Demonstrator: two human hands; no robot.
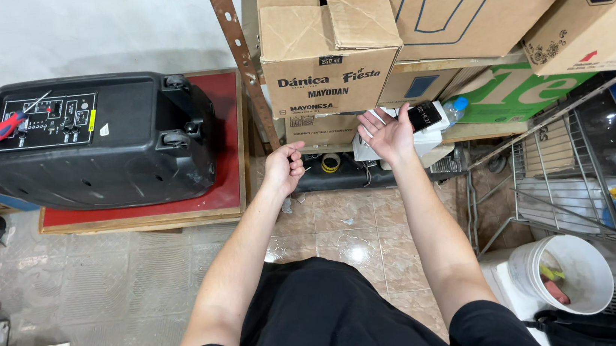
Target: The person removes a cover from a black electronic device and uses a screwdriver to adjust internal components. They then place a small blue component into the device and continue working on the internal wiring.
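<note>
small black device [424, 115] on the low shelf under stacked cardboard boxes [326, 51], just past the right hand [387, 135], palm open, fingers spread. left hand [285, 168] loosely curled, holding nothing visible. black speaker [94, 137] at left.

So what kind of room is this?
Probably a storeroom or small workshop. Cardboard boxes are stacked on shelves, a big black speaker lies on a red board with a screwdriver on it, and a white bucket sits on the tiled floor.
</note>
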